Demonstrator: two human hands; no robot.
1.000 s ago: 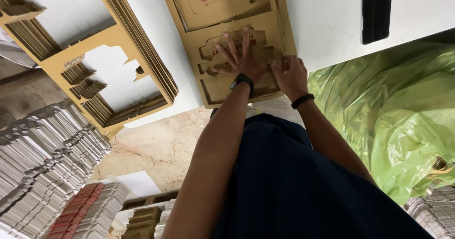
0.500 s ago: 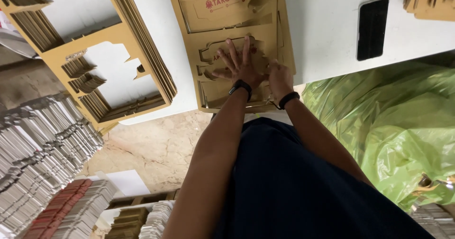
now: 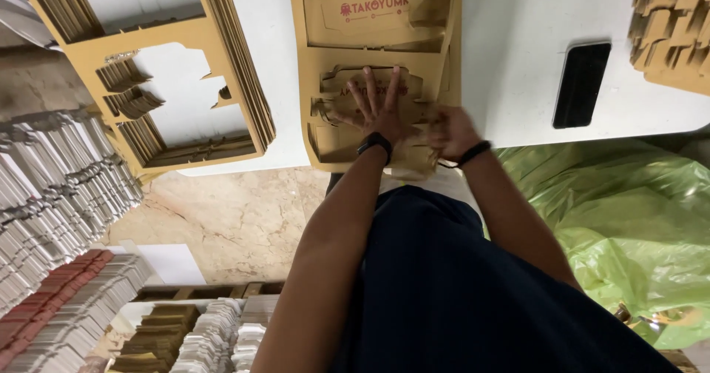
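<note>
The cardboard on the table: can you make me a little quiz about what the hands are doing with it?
1. True or false: the left hand lies flat with fingers spread on the cardboard sheet.
2. What black thing lies on the white table, right of the sheet? A) phone B) shoe C) cup
3. What colour is the plastic below the table's edge?

Key:
1. True.
2. A, the phone.
3. Green, the plastic; the right hand grips the sheet's near edge, blurred.

On the table, a cardboard sheet lies central; cut-out frames at nine o'clock, phone at three o'clock.
</note>
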